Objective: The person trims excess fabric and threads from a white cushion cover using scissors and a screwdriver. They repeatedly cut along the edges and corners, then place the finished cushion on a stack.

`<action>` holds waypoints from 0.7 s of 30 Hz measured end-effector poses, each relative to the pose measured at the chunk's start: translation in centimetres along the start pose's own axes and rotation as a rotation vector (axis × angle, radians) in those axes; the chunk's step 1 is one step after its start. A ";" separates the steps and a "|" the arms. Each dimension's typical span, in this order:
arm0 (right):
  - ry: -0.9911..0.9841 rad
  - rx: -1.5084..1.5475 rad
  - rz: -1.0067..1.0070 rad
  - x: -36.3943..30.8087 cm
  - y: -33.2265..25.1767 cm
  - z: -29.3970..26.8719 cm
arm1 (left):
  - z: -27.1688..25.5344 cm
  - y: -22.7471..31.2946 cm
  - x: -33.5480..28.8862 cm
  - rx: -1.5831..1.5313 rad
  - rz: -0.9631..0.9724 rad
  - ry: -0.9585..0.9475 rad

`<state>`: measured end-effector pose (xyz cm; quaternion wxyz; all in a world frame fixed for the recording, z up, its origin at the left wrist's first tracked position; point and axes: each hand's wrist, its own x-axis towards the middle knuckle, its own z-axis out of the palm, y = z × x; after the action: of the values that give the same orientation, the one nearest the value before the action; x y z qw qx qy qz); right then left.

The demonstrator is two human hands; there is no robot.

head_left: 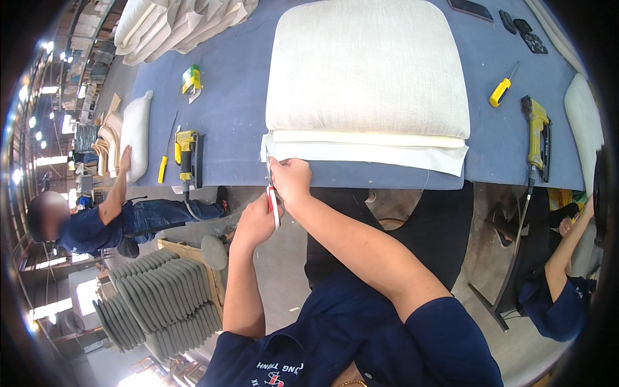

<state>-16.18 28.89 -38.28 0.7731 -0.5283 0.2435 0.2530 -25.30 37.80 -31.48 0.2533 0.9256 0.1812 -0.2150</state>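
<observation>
A cream fabric-covered cushion (367, 71) lies on the blue-covered table in front of me. Its near edge has a loose white fabric flap (367, 152) spread along it. My left hand (256, 222) is closed around the handles of red-and-white scissors (273, 201). Their blades point away from me at the flap's left end. Crossing over to the left, my right hand (292, 179) pinches the flap's left corner beside the blades. My fingers partly hide the scissors and that corner.
Yellow staple guns (187, 158) lie on both sides, with a yellow screwdriver (500, 92) on the right and another on the left. Folded fabric (180, 26) is piled at the far left. Co-workers (97, 219) are at left and right. Stacked grey cushions (164, 297) stand lower left.
</observation>
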 end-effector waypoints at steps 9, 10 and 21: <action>0.022 -0.060 -0.038 -0.5 -0.4 -0.2 | -1.2 1.4 0.7 -0.010 -0.016 -0.039; 0.020 -0.061 -0.036 -0.4 -0.3 -0.2 | -1.4 1.8 0.6 -0.011 -0.015 -0.053; 0.051 -0.081 -0.057 0.4 0.6 -0.1 | -1.8 2.0 1.8 0.013 -0.025 -0.050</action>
<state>-16.30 29.06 -38.97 0.7514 -0.5721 0.2377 0.2270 -22.38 37.60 -30.14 0.2490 0.9192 0.1851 -0.2423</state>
